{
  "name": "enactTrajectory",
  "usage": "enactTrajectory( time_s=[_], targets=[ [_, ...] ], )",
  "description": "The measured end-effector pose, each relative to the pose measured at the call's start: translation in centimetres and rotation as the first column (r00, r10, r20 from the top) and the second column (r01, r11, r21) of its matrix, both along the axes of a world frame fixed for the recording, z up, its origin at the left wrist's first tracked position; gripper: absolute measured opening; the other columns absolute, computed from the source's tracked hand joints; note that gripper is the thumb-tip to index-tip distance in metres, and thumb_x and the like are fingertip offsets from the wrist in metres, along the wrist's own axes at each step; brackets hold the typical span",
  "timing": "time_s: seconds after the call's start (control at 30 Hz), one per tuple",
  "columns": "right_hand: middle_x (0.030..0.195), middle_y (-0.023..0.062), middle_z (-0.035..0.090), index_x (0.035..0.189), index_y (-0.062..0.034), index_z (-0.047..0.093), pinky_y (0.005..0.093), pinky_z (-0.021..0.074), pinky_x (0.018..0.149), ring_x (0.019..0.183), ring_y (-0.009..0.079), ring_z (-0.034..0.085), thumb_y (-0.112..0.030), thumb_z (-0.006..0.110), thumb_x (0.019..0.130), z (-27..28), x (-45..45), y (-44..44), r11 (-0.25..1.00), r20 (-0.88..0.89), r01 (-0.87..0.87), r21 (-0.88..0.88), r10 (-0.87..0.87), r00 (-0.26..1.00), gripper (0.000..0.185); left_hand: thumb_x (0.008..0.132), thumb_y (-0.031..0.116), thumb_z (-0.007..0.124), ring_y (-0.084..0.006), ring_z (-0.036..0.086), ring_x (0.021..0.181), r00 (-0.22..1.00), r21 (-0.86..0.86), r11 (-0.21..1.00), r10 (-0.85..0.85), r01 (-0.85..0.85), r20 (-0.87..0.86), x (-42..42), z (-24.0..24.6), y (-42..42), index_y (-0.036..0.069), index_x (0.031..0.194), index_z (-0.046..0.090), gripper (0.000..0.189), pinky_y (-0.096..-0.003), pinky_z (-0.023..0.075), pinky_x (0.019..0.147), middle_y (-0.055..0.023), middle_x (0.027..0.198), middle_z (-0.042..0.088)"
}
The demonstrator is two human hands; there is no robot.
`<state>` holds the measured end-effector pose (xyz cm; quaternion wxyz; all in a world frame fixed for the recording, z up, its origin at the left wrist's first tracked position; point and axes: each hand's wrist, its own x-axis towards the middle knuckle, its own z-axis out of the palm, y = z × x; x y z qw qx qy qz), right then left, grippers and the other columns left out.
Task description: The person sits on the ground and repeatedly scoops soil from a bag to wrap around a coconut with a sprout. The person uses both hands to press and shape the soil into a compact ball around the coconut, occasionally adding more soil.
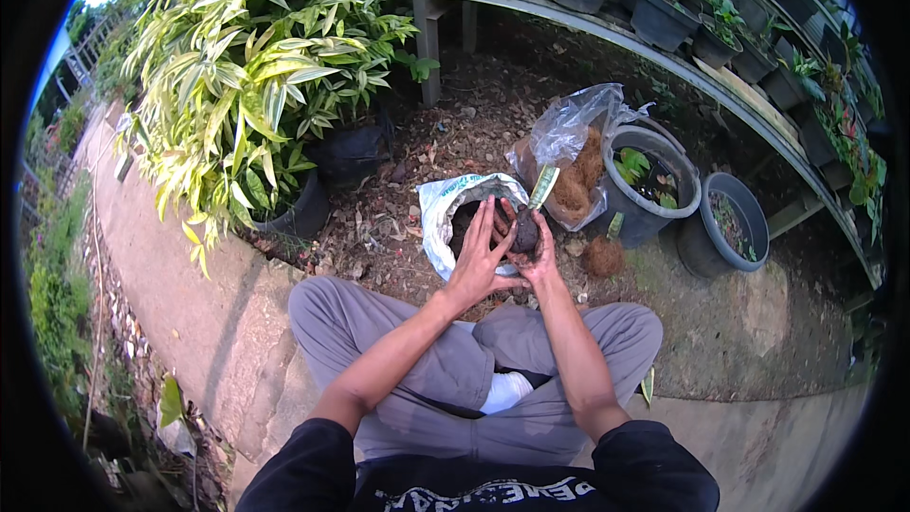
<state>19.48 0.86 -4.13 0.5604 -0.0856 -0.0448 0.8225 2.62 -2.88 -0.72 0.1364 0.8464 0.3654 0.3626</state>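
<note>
My right hand (538,250) cradles a dark ball of soil (525,230), from which a striped green leaf cutting (544,186) sticks up. Beside it, the fingers of my left hand (484,245) are spread and hold nothing visible; they reach over the mouth of a white plastic sack (435,222) with dark soil inside. To the right, a brown coconut-fibre ball (603,258) with a short leaf piece rests on the ground. Behind that lies a clear plastic bag (569,131) holding brown coconut fibre (584,163).
Two grey plastic pots (643,217) (711,245) with plants stand at the right. A bench (640,43) bearing several potted plants curves behind them. A large variegated bush (270,71) grows at the left, beside a concrete path (170,277). My crossed legs are close below the sack.
</note>
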Motion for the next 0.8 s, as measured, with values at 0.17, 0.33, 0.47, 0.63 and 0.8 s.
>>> enactTrajectory(
  time_s=[0.17,0.33,0.47,0.63,0.8],
  targets=[
    [0.151,0.0173,0.06,0.131,-0.0085,0.068,0.0543,0.0369,0.126,0.145,0.0384,0.051,-0.049,0.061,0.104,-1.2,-0.2,0.8,0.985,-0.107,0.002,0.17,0.016,0.994,0.049,0.069,0.05,0.094,-0.0559,0.012,0.16,0.999,-0.004,0.999,0.044,-0.044,0.004,0.1,0.2,0.5,0.022,0.165,0.041,0.112,-0.0607,0.0234,0.128,-0.0351,0.173,-0.001],
    [0.147,0.0173,0.063,0.125,-0.0104,0.07,0.0564,0.0389,0.124,0.145,0.0393,0.051,-0.046,0.062,0.105,-1.5,-0.1,0.6,0.994,0.062,0.043,0.099,-0.049,0.997,0.041,0.069,0.051,0.094,-0.0557,0.011,0.16,0.999,-0.013,0.999,0.032,-0.032,0.012,0.3,0.1,0.4,0.022,0.165,0.041,0.113,-0.0609,0.0231,0.127,-0.0348,0.174,-0.001],
    [0.147,0.0176,0.063,0.122,-0.0102,0.07,0.057,0.0399,0.123,0.144,0.0399,0.052,-0.043,0.063,0.106,-1.2,-0.2,0.2,0.993,0.23,0.053,0.104,-0.076,0.97,0.038,0.069,0.051,0.094,-0.0551,0.012,0.16,0.997,-0.031,0.997,0.069,-0.069,-0.017,0.1,0.4,0.0,0.021,0.161,0.048,0.108,-0.0601,0.0232,0.128,-0.0347,0.174,-0.001],
    [0.141,0.0211,0.065,0.121,-0.0056,0.068,0.0587,0.0454,0.12,0.137,0.0417,0.058,-0.041,0.065,0.105,-1.0,-0.2,0.4,0.997,0.106,0.044,0.063,-0.05,0.993,0.039,0.068,0.047,0.095,-0.0536,0.014,0.16,0.998,-0.023,0.998,0.062,-0.062,0.016,-0.2,0.6,0.3,0.019,0.158,0.053,0.103,-0.0591,0.0246,0.127,-0.0332,0.174,0.001],
    [0.136,0.0225,0.066,0.12,-0.0037,0.067,0.0603,0.0484,0.117,0.134,0.0421,0.06,-0.042,0.066,0.105,-0.9,0.1,0.7,0.998,-0.017,0.06,0.013,-0.06,0.998,0.041,0.066,0.045,0.096,-0.0529,0.015,0.16,0.998,0.101,0.994,0.025,-0.03,0.052,-0.5,0.6,0.7,0.019,0.157,0.054,0.104,-0.0589,0.0254,0.127,-0.0325,0.175,0.003]
  ],
)
